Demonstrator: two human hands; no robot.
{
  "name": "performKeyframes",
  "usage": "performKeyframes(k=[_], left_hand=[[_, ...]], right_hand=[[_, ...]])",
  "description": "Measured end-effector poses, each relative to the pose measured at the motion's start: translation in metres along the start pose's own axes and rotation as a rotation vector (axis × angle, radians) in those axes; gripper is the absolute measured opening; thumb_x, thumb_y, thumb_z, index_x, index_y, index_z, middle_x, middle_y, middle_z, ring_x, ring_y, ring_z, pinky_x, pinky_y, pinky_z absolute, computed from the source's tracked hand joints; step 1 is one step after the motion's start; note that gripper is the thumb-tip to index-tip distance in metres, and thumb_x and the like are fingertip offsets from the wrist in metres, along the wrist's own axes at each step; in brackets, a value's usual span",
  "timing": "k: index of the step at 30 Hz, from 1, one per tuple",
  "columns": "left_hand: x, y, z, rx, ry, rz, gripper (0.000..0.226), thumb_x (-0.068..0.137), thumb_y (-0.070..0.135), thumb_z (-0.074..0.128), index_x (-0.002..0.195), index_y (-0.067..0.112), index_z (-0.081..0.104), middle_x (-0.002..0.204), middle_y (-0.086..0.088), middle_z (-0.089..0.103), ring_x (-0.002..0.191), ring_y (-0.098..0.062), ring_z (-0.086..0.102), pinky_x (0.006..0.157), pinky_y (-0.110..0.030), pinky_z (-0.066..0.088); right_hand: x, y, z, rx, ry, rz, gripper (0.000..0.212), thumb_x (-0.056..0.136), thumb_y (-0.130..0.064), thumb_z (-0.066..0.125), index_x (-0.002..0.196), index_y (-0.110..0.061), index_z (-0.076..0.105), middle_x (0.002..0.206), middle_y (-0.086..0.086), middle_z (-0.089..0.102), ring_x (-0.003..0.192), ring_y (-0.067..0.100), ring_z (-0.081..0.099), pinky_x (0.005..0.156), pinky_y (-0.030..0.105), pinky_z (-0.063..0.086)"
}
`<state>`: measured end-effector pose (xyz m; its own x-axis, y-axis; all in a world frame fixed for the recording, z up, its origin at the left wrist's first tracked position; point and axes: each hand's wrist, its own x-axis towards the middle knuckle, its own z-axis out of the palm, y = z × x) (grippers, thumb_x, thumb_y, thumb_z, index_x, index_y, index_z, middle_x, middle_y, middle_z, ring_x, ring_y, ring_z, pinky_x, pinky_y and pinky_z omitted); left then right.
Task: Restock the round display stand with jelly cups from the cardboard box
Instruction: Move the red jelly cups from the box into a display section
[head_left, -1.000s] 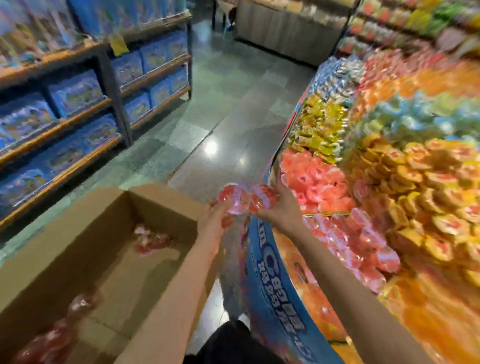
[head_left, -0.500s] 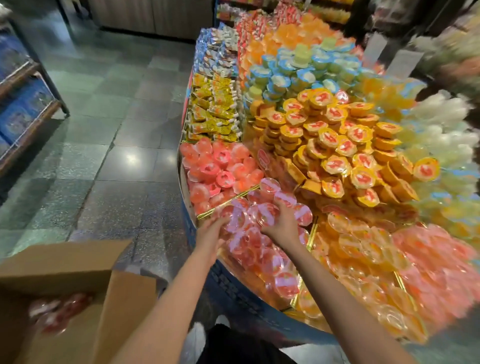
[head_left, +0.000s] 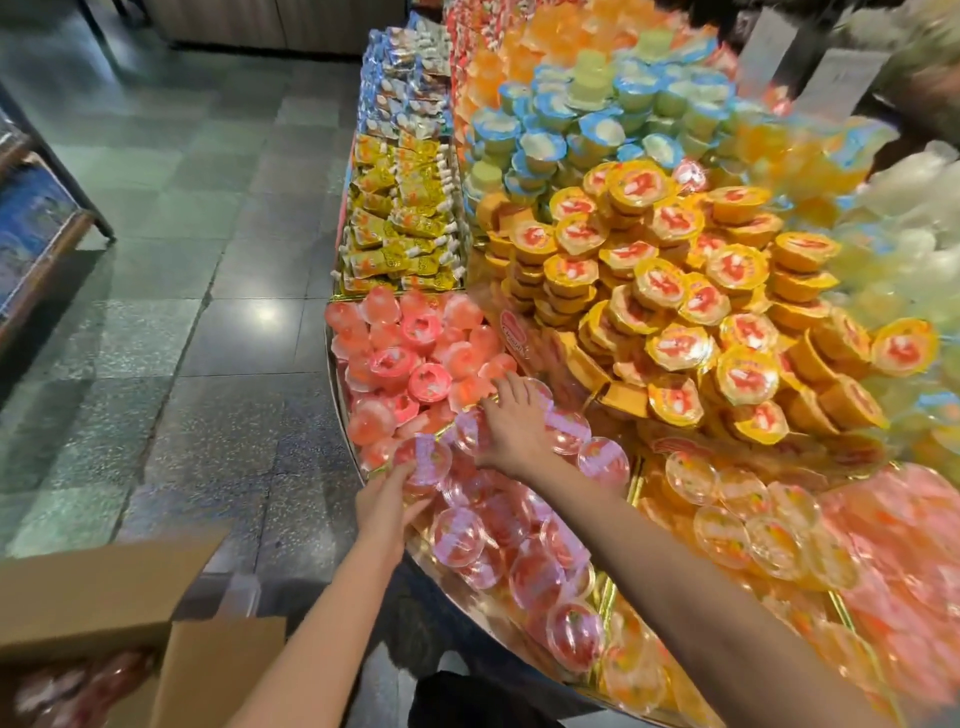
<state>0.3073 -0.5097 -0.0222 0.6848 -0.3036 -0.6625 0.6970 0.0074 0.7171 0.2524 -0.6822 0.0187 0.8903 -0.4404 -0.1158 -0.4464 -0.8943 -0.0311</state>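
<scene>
Pressing flat on jelly cups, right hand, left hand gripping one

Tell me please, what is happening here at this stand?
A person is restocking a round display stand with red jelly cups. The left hand holds one cup at the stand's near edge, and the right hand rests flat on the cups deeper in the same section. The cardboard box stands open at lower left, with more red cups inside.
</scene>
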Motion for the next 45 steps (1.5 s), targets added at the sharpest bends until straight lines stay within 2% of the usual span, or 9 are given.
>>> performKeyframes(k=[3, 8, 14, 19, 23, 27, 31, 36, 45], left_hand=[[0.011, 0.0, -0.002, -0.009, -0.03, -0.008, 0.046, 0.088, 0.015, 0.067, 0.13, 0.007, 0.051, 0.129, -0.013, 0.056, 0.091, -0.022, 0.07, 0.089, -0.046, 0.056], [0.012, 0.004, -0.001, 0.027, -0.028, 0.012, 0.056, 0.083, 0.012, 0.071, 0.133, 0.018, 0.046, 0.13, -0.014, 0.057, 0.109, -0.028, 0.063, 0.087, -0.046, 0.056], [0.008, 0.007, 0.003, 0.103, -0.064, 0.037, 0.044, 0.083, 0.013, 0.071, 0.123, 0.016, 0.055, 0.131, -0.011, 0.056, 0.113, -0.03, 0.06, 0.086, -0.041, 0.057], [-0.003, 0.005, 0.013, 0.22, -0.124, 0.082, 0.031, 0.08, 0.018, 0.075, 0.108, 0.017, 0.062, 0.127, -0.009, 0.058, 0.11, -0.029, 0.061, 0.089, -0.044, 0.056], [-0.015, -0.01, 0.021, 0.329, -0.185, 0.096, 0.032, 0.081, 0.024, 0.074, 0.11, 0.014, 0.064, 0.123, -0.005, 0.061, 0.106, -0.023, 0.062, 0.084, -0.039, 0.057], [-0.022, -0.027, 0.031, 0.387, -0.246, 0.061, 0.02, 0.082, 0.024, 0.074, 0.098, 0.02, 0.065, 0.127, -0.003, 0.058, 0.106, -0.024, 0.063, 0.082, -0.04, 0.058], [-0.025, -0.039, 0.04, 0.408, -0.309, 0.034, 0.032, 0.084, 0.027, 0.072, 0.112, 0.02, 0.062, 0.125, -0.006, 0.059, 0.108, -0.021, 0.06, 0.075, -0.032, 0.054], [-0.022, -0.043, 0.039, 0.638, -0.425, 0.166, 0.058, 0.089, 0.031, 0.065, 0.142, 0.025, 0.042, 0.147, 0.003, 0.038, 0.132, -0.02, 0.04, 0.101, -0.033, 0.037], [-0.01, -0.049, 0.025, 1.132, -0.377, 0.305, 0.057, 0.095, 0.023, 0.055, 0.147, 0.023, 0.033, 0.157, 0.001, 0.022, 0.145, -0.021, 0.017, 0.118, -0.044, 0.017]], right_hand=[[0.013, 0.004, 0.003, -0.105, -0.089, -0.019, 0.08, 0.075, -0.055, 0.072, 0.135, -0.008, 0.048, 0.158, 0.015, 0.017, 0.147, 0.033, 0.004, 0.117, 0.05, -0.003], [0.024, 0.005, 0.001, -0.161, -0.221, -0.014, 0.081, 0.073, -0.066, 0.065, 0.132, -0.011, 0.051, 0.156, 0.017, 0.023, 0.147, 0.035, 0.005, 0.116, 0.059, -0.004], [0.013, 0.009, -0.005, -0.124, -0.187, -0.061, 0.096, 0.081, -0.046, 0.07, 0.152, -0.01, 0.017, 0.158, 0.012, 0.02, 0.149, 0.027, 0.002, 0.116, 0.054, -0.011], [-0.022, 0.013, -0.024, 0.329, -0.193, -0.03, 0.112, 0.067, -0.039, 0.085, 0.152, -0.011, 0.019, 0.152, 0.011, 0.035, 0.141, 0.028, 0.028, 0.117, 0.041, 0.021], [-0.062, 0.009, -0.034, 0.606, -0.23, -0.049, 0.117, 0.064, -0.039, 0.087, 0.153, -0.012, 0.018, 0.156, 0.007, 0.027, 0.141, 0.023, 0.03, 0.113, 0.034, 0.029], [-0.078, 0.009, -0.021, 0.575, -0.224, 0.012, 0.11, 0.063, -0.047, 0.085, 0.149, -0.01, 0.028, 0.14, 0.008, 0.043, 0.125, 0.023, 0.045, 0.101, 0.032, 0.04], [-0.084, 0.018, -0.014, 0.46, -0.201, -0.017, 0.094, 0.066, -0.039, 0.081, 0.143, -0.006, 0.037, 0.13, 0.009, 0.048, 0.116, 0.024, 0.05, 0.087, 0.023, 0.039], [-0.073, 0.029, -0.011, 0.344, -0.074, 0.031, 0.081, 0.063, -0.046, 0.081, 0.125, -0.01, 0.044, 0.112, 0.007, 0.059, 0.097, 0.024, 0.057, 0.073, 0.034, 0.049], [-0.035, 0.051, 0.004, 0.098, -0.071, 0.023, 0.089, 0.069, -0.053, 0.074, 0.139, -0.012, 0.037, 0.123, 0.005, 0.061, 0.128, 0.027, 0.041, 0.113, 0.044, 0.016]])
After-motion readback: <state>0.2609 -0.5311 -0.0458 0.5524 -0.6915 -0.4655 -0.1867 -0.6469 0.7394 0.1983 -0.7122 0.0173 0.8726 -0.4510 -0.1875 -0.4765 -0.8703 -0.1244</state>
